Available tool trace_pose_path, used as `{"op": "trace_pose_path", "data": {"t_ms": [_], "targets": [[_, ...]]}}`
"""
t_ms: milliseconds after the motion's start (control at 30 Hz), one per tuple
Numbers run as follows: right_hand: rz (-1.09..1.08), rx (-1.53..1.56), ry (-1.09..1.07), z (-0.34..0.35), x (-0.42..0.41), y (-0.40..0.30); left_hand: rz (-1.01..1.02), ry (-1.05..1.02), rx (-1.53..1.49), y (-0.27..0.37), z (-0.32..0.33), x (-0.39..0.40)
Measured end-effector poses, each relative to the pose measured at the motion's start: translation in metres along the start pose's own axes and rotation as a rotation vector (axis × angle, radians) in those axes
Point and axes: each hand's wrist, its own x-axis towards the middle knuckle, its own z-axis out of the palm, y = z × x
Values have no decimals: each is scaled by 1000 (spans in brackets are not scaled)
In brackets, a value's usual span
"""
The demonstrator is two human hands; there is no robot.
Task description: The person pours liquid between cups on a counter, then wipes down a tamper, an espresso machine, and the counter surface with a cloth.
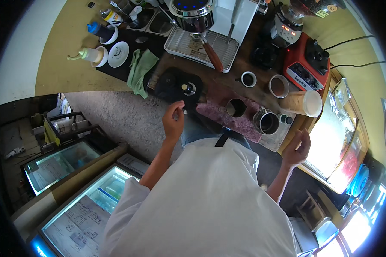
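My left hand (173, 121) is raised with loosely curled fingers and holds nothing that I can see. It is nearest a black tamping mat (167, 84), on which a tamper (188, 88) stands. To the right, my right hand (296, 148) hangs by the counter's edge, half curled and holding nothing visible. Close to it, a metal milk pitcher (266, 123) and small dark-capped containers (285, 119) stand on the counter. Another pitcher (236, 107) rests on a pink cloth (212, 110). An espresso machine (193, 14) has a wooden-handled portafilter (212, 55) locked in.
Behind the pitchers are a small cup (248, 79), a round clear container (279, 86) and a lidded plastic tub (300, 102). A red Keeone appliance (305, 66) sits beside a coffee grinder (286, 29). A green cloth (141, 71) overhangs the counter's left edge.
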Motion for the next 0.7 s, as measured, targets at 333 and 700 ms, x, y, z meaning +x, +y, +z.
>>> {"op": "trace_pose_path", "data": {"t_ms": [333,700], "targets": [[-31,356,122,24,-25,-142,94,183,510,-128,-81,152],[-58,452,-269,29,-31,-185,-112,245,520,-137,-118,202]]}}
